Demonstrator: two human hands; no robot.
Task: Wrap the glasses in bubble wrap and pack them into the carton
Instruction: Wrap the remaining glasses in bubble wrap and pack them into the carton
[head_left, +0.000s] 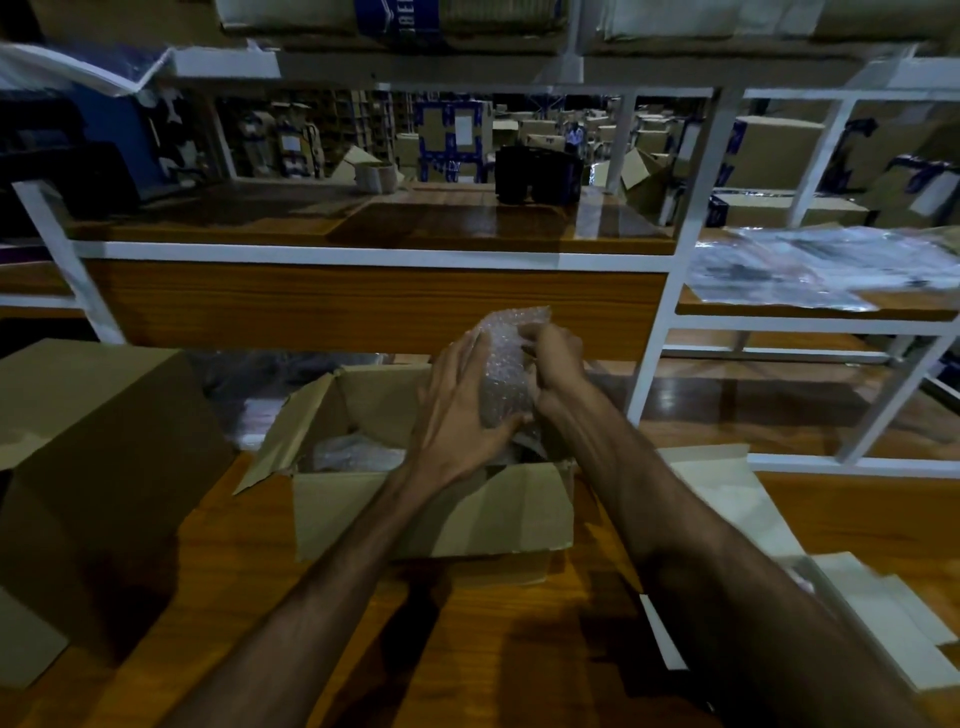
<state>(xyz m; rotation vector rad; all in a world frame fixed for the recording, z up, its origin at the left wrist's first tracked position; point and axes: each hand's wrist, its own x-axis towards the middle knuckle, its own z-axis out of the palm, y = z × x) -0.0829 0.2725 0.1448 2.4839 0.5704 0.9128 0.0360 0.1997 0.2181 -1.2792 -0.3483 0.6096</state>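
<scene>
An upright bundle of bubble wrap (506, 364) is held over the open brown carton (431, 512) in the middle of the wooden table. My left hand (460, 402) cups its left side and base. My right hand (553, 364) pinches the wrap at the upper right. The glass inside the wrap is hidden. Another bubble-wrapped bundle (353, 451) lies in the left part of the carton.
A larger closed cardboard box (98, 467) stands at the left. A white open box (878, 618) lies at the right front. Sheets of clear plastic wrap (815, 270) lie on the right shelf. A white-framed wooden shelf (363, 254) rises just behind the carton.
</scene>
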